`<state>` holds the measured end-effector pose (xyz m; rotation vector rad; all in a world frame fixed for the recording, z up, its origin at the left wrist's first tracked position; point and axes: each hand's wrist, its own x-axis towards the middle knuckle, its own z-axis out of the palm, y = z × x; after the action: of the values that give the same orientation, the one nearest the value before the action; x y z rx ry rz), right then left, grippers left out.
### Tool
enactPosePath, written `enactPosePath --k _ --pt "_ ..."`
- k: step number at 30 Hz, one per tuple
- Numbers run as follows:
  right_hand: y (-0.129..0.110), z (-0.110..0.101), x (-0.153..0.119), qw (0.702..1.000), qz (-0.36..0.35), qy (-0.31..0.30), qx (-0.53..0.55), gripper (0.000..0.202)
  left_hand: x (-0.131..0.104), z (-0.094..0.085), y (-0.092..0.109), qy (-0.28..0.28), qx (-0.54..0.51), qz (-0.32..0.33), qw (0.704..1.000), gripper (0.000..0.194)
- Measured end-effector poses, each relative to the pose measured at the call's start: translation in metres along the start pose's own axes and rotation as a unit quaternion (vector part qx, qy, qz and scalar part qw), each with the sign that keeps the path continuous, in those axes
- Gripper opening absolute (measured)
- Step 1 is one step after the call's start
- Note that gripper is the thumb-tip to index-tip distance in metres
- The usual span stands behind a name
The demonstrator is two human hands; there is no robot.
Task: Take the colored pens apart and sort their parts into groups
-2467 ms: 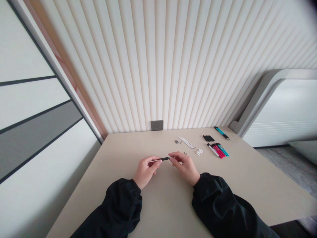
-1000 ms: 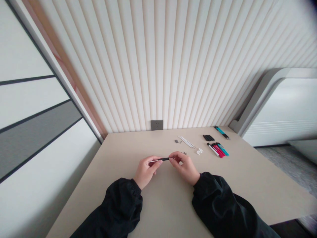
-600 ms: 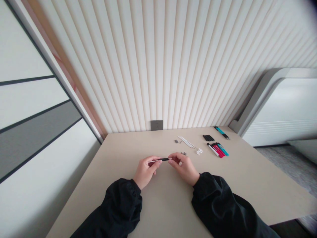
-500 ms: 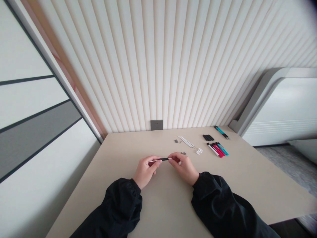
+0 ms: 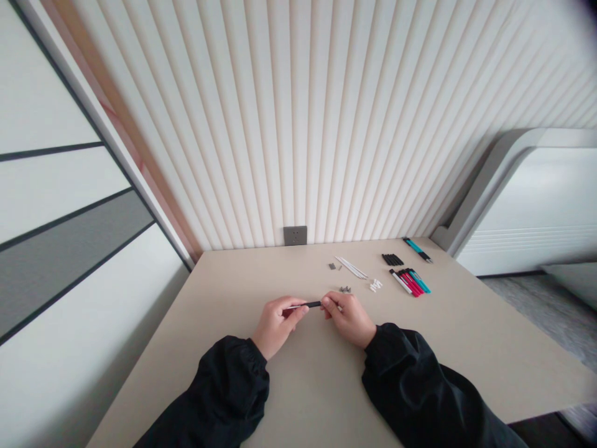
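My left hand is closed round a thin white rod and one end of a short black tube, held roughly level above the table. At the tube's right end, the fingertips of my right hand are pinched together; whatever lies between them is too small to make out. Just beyond my right hand lie small dark metal parts. Farther back are thin white rods and small white pieces.
On the beige table, several black tubes lie at the back right, with white, red and blue pen barrels in front. Blue-and-black pens lie near the back right corner. A grey socket sits on the wall.
Both hands and the black tube have come slightly nearer to me. My right fingertips have shifted a little, and the small metal parts behind them show more fully.
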<state>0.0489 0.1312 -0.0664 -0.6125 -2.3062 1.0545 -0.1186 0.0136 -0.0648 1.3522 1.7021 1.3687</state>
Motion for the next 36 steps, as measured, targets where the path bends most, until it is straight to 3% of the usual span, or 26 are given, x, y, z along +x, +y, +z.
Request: enactPosePath --k 5,9,12,18,22,24,25,28,29,33,36 --pt "0.0 0.003 0.0 1.0 0.0 0.015 0.002 0.041 0.002 0.003 -0.001 0.05 -0.057 -0.009 0.997 0.029" --pt "-0.003 0.003 0.001 1.0 -0.016 -0.007 0.003 0.03 0.007 0.005 -0.004 0.092 -0.165 -0.004 0.982 0.043" --pt "-0.005 0.005 0.0 0.999 -0.03 -0.026 0.004 0.024 0.007 0.005 -0.003 0.087 -0.21 -0.005 0.974 0.053" --pt "-0.008 0.012 -0.004 0.999 -0.034 -0.026 -0.003 0.024 0.002 0.004 0.008 0.063 -0.199 -0.018 0.978 0.085" --pt "-0.011 0.007 -0.003 0.995 -0.092 -0.038 -0.022 0.026 0.002 0.005 0.012 0.042 -0.197 -0.031 0.979 0.085" --pt "-0.008 -0.006 -0.002 0.99 -0.127 -0.003 -0.058 0.027 0.001 0.005 0.012 0.044 -0.191 -0.029 0.98 0.081" --pt "-0.004 -0.015 -0.002 0.987 -0.128 0.043 -0.085 0.028 0.001 0.004 0.011 0.046 -0.189 -0.026 0.981 0.08" --pt "0.021 -0.053 -0.002 0.949 -0.04 0.245 -0.193 0.028 0.001 0.004 0.009 0.036 -0.193 -0.018 0.98 0.081" --pt "0.033 -0.066 -0.004 0.93 0.005 0.28 -0.239 0.027 0.001 0.005 0.008 0.027 -0.196 -0.016 0.98 0.082" --pt "0.081 -0.107 -0.017 0.871 0.188 0.244 -0.382 0.023 0.001 0.008 0.004 -0.005 -0.186 -0.014 0.982 0.083" --pt "0.099 -0.119 -0.025 0.848 0.265 0.199 -0.413 0.023 0.001 0.009 0.001 0.003 -0.161 -0.004 0.987 0.079"
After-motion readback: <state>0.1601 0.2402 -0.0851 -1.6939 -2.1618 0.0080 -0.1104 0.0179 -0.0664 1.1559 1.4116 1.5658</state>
